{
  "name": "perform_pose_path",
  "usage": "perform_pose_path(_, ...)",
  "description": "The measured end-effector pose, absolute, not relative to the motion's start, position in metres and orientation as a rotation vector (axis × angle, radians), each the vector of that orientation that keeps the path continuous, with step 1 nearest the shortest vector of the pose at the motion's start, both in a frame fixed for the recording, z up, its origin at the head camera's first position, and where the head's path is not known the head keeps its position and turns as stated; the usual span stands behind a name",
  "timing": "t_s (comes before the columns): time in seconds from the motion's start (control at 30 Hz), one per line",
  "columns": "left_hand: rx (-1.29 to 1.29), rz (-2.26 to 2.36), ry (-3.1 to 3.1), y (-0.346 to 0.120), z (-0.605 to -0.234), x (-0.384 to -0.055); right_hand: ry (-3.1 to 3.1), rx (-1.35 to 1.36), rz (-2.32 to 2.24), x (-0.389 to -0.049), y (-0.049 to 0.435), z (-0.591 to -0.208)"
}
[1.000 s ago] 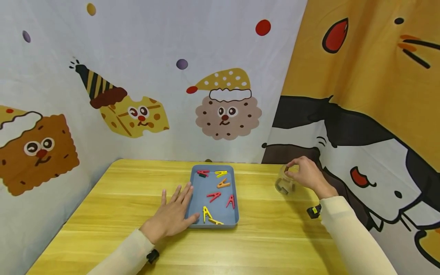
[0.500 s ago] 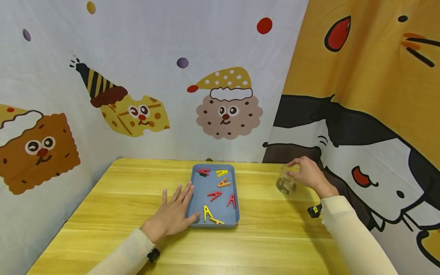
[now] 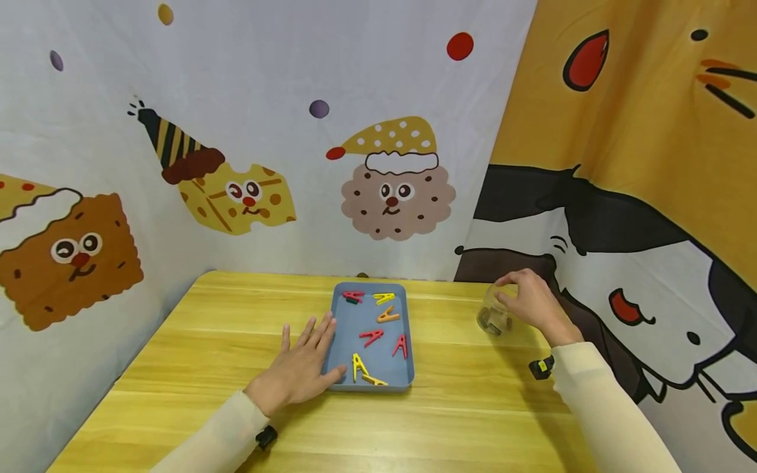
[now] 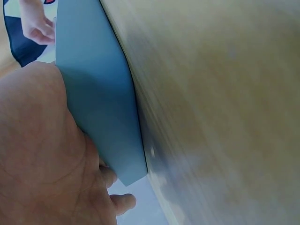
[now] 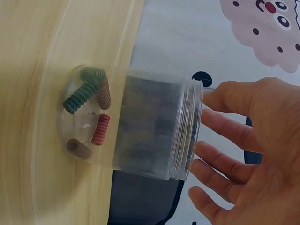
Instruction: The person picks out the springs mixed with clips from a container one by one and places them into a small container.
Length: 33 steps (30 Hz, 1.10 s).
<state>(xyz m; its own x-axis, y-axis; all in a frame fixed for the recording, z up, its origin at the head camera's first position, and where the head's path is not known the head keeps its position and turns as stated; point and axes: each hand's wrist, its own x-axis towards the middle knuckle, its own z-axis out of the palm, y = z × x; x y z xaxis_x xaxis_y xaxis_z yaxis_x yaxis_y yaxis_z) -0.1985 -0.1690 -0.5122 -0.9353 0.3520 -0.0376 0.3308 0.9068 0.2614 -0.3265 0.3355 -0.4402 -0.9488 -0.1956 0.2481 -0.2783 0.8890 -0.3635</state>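
My left hand (image 3: 298,371) lies flat with spread fingers along the left side of a blue-grey tray (image 3: 345,341), its thumb at the near left corner. Several red, yellow and orange small plastic clips, such as an orange one (image 3: 388,315), lie in that tray. One small dark green piece (image 3: 352,300) is beside a red clip at the far end. My right hand (image 5: 248,145) has its loosely bent fingertips right at the threaded rim of a clear plastic jar (image 5: 150,122). Green, red and brown coil springs (image 5: 82,96) lie at the jar's bottom.
Tray and jar stand apart on a wooden table (image 3: 449,355), the jar near the far right edge. A printed cartoon cloth (image 3: 254,256) hangs behind the table, and another covers the right side. Each wrist wears a small black device.
The whole head view has shifted slightly to the right. Both hands, the tray with its clips and the jar keep their places relative to one another.
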Motion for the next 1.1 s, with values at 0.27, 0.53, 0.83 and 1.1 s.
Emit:
perform_pose_path(0.27,0.538,0.384,2.986,-0.169,-0.511,-0.199,-2.782,0.299,0.631,-0.321,0.326,-0.444)
perform_pose_path(0.53,0.533,0.383,2.983,-0.167,-0.508,-0.197,-2.759,0.303,0.658,-0.315,0.314,-0.446)
perform_pose_path(0.83,0.539,0.375,2.990,-0.169,-0.512,-0.198,-2.684,0.375,0.664,-0.306,0.295,-0.447)
perform_pose_path(1.1,0.545,0.370,2.984,-0.169,-0.511,-0.198,-2.575,0.468,0.616,-0.303,0.274,-0.458)
